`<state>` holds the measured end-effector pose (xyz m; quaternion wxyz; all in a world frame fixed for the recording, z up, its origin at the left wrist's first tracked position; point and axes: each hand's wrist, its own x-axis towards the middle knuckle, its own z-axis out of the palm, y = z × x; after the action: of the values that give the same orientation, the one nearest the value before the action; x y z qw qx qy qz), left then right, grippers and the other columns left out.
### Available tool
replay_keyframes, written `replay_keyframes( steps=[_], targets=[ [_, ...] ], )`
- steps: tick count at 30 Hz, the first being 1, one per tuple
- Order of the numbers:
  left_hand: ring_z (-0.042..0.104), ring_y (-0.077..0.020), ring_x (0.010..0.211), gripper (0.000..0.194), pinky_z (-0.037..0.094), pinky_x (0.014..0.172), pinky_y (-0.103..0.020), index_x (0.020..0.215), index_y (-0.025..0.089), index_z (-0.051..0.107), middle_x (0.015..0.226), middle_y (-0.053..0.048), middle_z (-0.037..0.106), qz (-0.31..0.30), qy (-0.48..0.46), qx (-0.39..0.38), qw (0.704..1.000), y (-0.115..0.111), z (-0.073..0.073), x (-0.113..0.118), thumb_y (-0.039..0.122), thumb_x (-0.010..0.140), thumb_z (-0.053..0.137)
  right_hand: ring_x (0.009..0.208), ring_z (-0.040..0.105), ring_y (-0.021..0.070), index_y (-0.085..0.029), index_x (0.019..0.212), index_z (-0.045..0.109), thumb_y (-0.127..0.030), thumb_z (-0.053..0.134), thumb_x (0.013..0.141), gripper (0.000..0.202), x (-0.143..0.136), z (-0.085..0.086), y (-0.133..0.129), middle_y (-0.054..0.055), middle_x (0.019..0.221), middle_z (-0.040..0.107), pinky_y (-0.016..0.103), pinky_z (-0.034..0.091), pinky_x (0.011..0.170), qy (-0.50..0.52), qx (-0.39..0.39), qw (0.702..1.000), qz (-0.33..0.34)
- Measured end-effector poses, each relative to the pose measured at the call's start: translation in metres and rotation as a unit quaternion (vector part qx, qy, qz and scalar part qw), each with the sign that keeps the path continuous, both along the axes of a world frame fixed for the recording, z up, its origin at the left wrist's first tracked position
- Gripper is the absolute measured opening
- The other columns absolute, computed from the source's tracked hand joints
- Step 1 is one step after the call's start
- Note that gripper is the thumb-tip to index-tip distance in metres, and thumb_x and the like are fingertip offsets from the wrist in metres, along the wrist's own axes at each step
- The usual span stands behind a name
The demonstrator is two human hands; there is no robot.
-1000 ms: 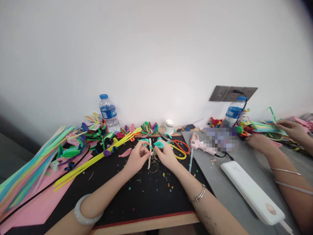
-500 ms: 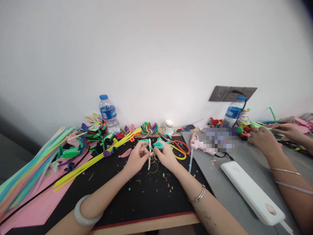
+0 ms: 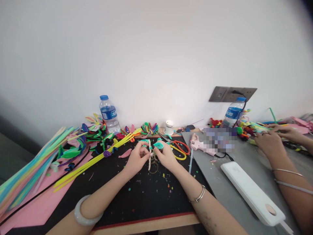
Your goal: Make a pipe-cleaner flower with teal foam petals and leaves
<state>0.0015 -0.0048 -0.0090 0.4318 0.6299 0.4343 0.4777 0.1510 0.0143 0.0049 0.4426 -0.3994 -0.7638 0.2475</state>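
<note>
Both my hands meet over the black mat point(image 3: 146, 192). My left hand point(image 3: 139, 156) is closed, its thumb and fingers pinching a cream fuzzy piece point(image 3: 149, 164) that hangs upright between the hands. My right hand point(image 3: 165, 156) is closed too, fingertips at the same piece, with a teal looped fuzzy piece point(image 3: 158, 144) showing at its fingers. More teal shows behind my left fingers. A thin gold-coloured ring point(image 3: 154, 167) lies just below my fingertips. Scissors with red and yellow handles point(image 3: 182, 154) rest right of my right hand.
Yellow stems point(image 3: 97, 156), a pink petal point(image 3: 125, 153) and a bottle point(image 3: 109, 114) lie or stand left. A white cup point(image 3: 169, 127) is at the back. Rightward are a glue gun point(image 3: 202, 147), a white power strip point(image 3: 251, 192) and another person's hands point(image 3: 270, 143).
The other person's nearer hand at the right has shifted slightly. My own hands stay in nearly the same place and pose.
</note>
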Motion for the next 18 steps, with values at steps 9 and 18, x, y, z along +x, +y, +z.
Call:
replay_keyframes(
  steps=[9,18],
  targets=[
    [0.05,-0.0096,0.053,0.024,0.039,0.056,-0.022,0.093,0.021,0.04,0.055,0.009,0.049,-0.008,-0.009,0.001,1.0,-0.0002,0.0003,0.0005,0.019,0.076,0.057,0.057,0.041,0.0125,-0.02,0.063,0.039,-0.016,0.043,0.078,0.017,-0.0001,-0.0003,-0.0006,-0.004,0.061,0.041,0.024,0.032,0.056,0.0,0.003,1.0,-0.002],
    [0.049,-0.0095,0.053,0.025,0.04,0.057,-0.021,0.094,0.021,0.039,0.055,0.009,0.05,-0.01,-0.011,-0.004,1.0,0.0002,-0.001,-0.0001,0.018,0.076,0.056,0.058,0.041,0.0122,-0.02,0.063,0.039,-0.015,0.043,0.078,0.016,-0.0001,-0.0004,0.0001,-0.003,0.062,0.042,0.024,0.032,0.057,-0.009,0.003,1.0,-0.001]
  ],
)
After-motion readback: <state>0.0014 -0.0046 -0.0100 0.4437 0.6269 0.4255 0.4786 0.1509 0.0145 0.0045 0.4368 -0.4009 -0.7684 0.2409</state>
